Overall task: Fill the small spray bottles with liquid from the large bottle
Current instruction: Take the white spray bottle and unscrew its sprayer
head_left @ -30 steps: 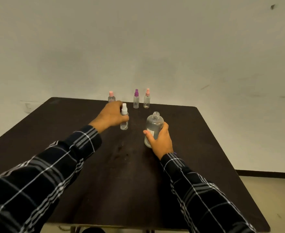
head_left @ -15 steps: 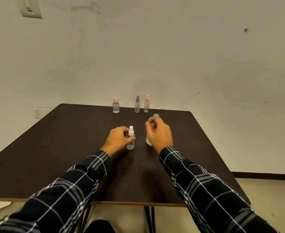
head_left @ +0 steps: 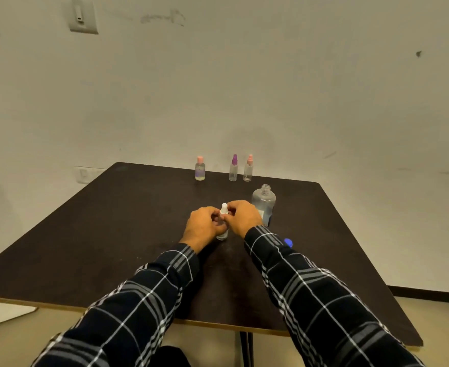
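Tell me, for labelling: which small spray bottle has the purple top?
The back row's middle bottle, flanked by a pink-topped squat bottle and a pink-topped slim bottle; the held bottle is white-topped.

A dark table (head_left: pixel 112 234) stands against a scuffed pale wall (head_left: pixel 271 88).

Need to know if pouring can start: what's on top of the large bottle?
Nothing: the large bottle has a bare threaded neck. The right hand hides its lower left side.
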